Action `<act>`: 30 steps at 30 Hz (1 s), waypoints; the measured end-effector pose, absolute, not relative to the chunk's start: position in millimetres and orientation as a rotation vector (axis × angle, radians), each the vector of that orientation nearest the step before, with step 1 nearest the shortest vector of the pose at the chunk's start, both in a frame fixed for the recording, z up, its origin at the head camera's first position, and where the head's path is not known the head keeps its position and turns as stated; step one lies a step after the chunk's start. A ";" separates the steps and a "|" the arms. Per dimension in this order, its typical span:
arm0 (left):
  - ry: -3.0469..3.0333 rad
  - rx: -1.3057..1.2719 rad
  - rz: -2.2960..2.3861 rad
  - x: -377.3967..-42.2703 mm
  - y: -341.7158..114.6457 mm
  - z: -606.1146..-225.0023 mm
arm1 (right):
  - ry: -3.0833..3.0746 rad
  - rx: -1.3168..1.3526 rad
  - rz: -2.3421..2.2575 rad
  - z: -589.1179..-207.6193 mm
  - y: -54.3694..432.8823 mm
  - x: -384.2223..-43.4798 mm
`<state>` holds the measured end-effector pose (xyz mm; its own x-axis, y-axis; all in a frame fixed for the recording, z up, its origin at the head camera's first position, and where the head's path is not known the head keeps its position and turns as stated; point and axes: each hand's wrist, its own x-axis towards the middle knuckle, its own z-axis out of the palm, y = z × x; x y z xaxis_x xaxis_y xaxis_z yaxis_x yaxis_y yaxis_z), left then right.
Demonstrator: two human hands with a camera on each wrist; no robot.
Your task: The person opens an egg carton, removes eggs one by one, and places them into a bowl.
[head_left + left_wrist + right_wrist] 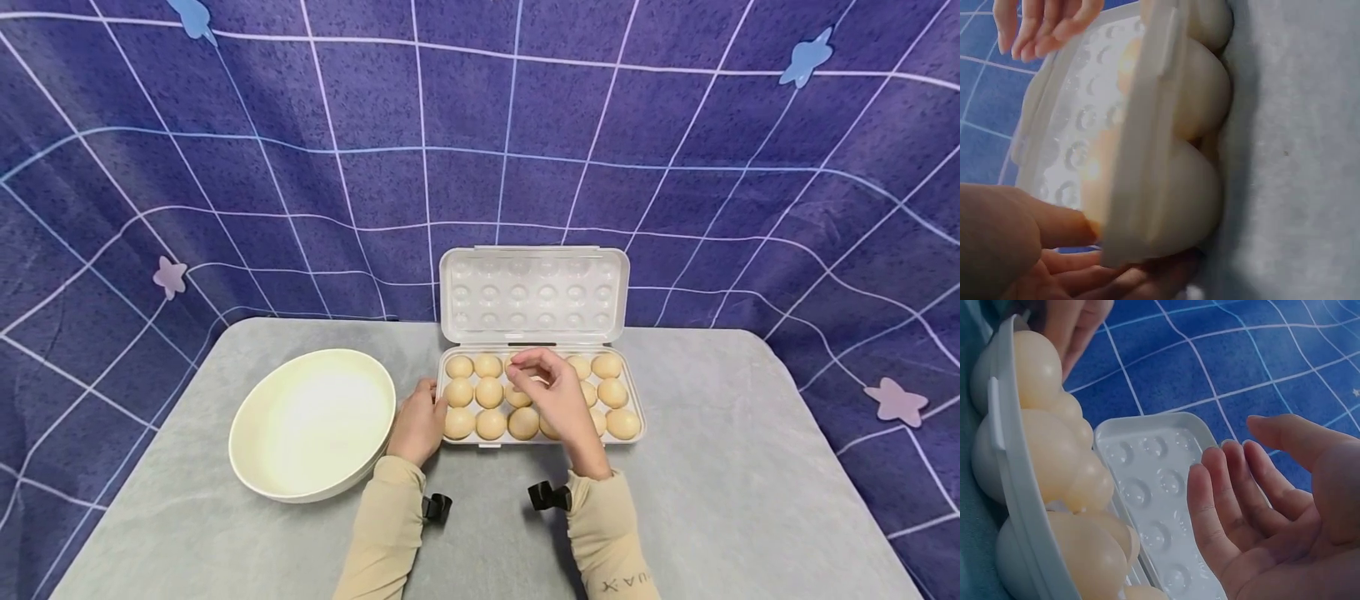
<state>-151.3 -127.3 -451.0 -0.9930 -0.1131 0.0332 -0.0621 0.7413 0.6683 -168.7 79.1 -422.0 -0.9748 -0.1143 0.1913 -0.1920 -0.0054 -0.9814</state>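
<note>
A white plastic egg box [1138, 144] stands on the table with its lid [534, 292] raised at the back. Rows of light brown eggs [490, 392] fill most of the lower half; my right hand hides some places. At the box's left end, my left hand [420, 423] grips the rim, thumb over the top and fingers underneath, as the left wrist view shows. My right hand [558, 400] hovers above the middle of the eggs. Its fingers [1213, 506] are loosely bent, thumb apart from them, with nothing held in the right wrist view.
To the left of the egg box is a large cream bowl [311, 425] with nothing visible inside, close beside my left wrist. The grey tabletop [720, 467] stretches to the right. Behind hangs a blue curtain [480, 183] with a line grid and stars.
</note>
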 end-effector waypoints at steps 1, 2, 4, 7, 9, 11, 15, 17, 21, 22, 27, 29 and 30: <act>-2.867 0.143 -1.081 -149.6 -127.9 -448.4 | -2.188 0.349 2.158 -421.8 77.3 -168.6; -2.869 0.143 -1.069 -147.8 -128.3 -445.2 | -2.199 0.363 2.154 -421.9 75.8 -168.4; -2.859 0.121 -1.041 -144.0 -129.0 -438.2 | -2.225 0.388 2.142 -422.3 73.6 -168.1; -2.847 0.121 -1.050 -137.8 -130.2 -427.5 | -2.272 0.425 2.112 -423.1 71.4 -167.2; -2.839 0.123 -1.093 -134.0 -131.8 -421.4 | -2.308 0.442 2.079 -424.2 70.0 -166.8; -2.832 0.125 -1.139 -131.4 -134.6 -415.5 | -2.349 0.473 2.022 -424.5 68.0 -166.1; -2.769 0.067 -1.229 -128.3 -143.8 -402.1 | -2.433 0.592 1.882 -422.5 62.3 -162.8; -2.727 0.039 -1.257 -127.4 -150.7 -394.9 | -2.471 0.661 1.809 -421.6 58.7 -160.5; -2.665 0.026 -1.287 -123.1 -169.8 -383.8 | -2.527 0.779 1.706 -423.7 50.3 -156.5; -2.659 0.032 -1.291 -121.7 -175.7 -381.7 | -2.542 0.806 1.672 -424.4 47.8 -155.9; -2.638 0.045 -1.323 -112.4 -211.3 -373.2 | -2.618 0.897 1.464 -428.7 36.8 -153.2; -2.632 0.043 -1.323 -106.8 -225.3 -369.6 | -2.647 0.918 1.382 -430.1 33.7 -151.8; -2.631 0.040 -1.313 -103.7 -232.1 -368.0 | -2.658 0.929 1.346 -430.5 32.5 -151.2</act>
<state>-103.7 -232.1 -368.0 -0.9795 -0.1132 0.1668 0.0652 0.6048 0.7937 -151.2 32.5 -430.5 -0.8225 -0.4980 0.2747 -0.5162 0.4509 -0.7281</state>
